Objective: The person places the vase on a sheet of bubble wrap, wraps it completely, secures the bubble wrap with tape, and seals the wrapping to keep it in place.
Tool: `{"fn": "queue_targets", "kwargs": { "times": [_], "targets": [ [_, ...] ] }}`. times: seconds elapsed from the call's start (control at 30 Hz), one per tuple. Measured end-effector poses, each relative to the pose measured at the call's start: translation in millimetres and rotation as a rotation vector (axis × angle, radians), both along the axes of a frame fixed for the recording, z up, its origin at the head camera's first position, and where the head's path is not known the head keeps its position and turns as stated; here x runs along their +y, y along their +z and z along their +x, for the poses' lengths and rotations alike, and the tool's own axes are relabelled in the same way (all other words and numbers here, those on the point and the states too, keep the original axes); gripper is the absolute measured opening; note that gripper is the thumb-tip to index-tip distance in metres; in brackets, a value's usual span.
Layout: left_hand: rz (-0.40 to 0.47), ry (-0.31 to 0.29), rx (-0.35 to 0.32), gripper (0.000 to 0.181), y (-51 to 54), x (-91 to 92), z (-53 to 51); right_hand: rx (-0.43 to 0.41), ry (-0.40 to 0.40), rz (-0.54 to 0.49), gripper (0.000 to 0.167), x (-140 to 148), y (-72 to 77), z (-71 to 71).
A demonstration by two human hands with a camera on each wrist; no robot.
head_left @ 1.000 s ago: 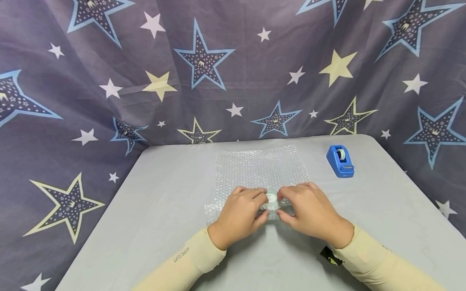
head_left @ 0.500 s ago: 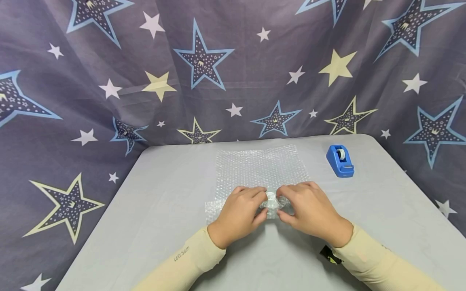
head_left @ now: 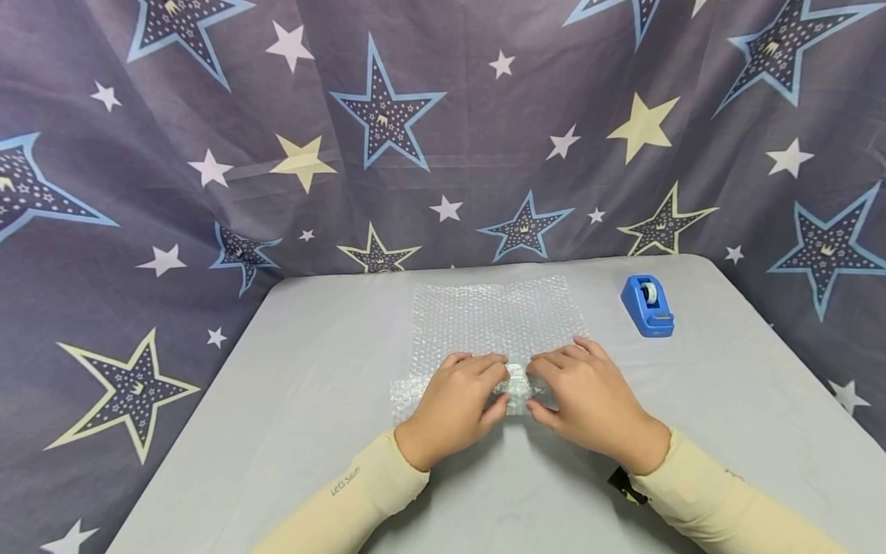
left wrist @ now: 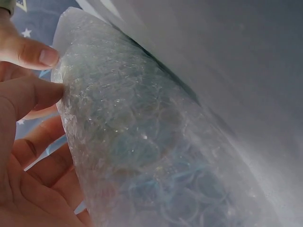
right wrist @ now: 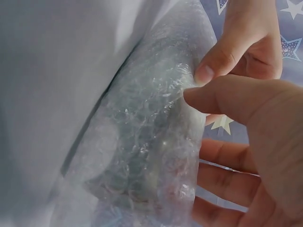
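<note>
A clear bubble wrap sheet (head_left: pixel 494 319) lies flat on the table, its near end rolled into a thick bundle (head_left: pixel 517 391). Something pale green shows faintly inside the layers; its kind cannot be made out. My left hand (head_left: pixel 455 404) grips the bundle on the left, thumb on the near side and fingers over the far side. On the right, my right hand (head_left: pixel 591 400) holds it the same way, with a short gap between the hands. Both wrist views show thumbs pressing the rolled bubble wrap (left wrist: pixel 132 127), with the other fingers behind it.
A blue tape dispenser (head_left: pixel 647 308) with a white roll stands at the back right of the grey-covered table (head_left: pixel 311 369). A star-patterned curtain (head_left: pixel 457 138) hangs behind the table and along both sides.
The bundle's near edge has shifted very slightly away from me. My right hand's fingers have moved a little, one now reaching farther forward over the sheet. My left hand has barely moved.
</note>
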State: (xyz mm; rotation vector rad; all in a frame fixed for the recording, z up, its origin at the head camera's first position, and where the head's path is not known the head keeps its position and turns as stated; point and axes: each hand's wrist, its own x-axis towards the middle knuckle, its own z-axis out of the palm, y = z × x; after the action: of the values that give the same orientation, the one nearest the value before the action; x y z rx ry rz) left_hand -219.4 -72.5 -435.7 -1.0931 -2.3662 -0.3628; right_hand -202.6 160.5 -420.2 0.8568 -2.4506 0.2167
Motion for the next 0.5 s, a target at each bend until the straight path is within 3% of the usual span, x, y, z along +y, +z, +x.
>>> {"fn": "queue_targets", "kwargs": {
  "times": [0.23,0.5],
  "targets": [
    [0.001,0.003,-0.007,0.020,0.2,0.4,-0.5,-0.042,-0.020,0.029,0.048,-1.3,-4.2,0.3],
    [0.008,-0.002,-0.012,0.020,0.4,1.0,-0.9,-0.028,-0.026,0.051,0.051,-2.9,-5.3,1.0]
  ]
}}
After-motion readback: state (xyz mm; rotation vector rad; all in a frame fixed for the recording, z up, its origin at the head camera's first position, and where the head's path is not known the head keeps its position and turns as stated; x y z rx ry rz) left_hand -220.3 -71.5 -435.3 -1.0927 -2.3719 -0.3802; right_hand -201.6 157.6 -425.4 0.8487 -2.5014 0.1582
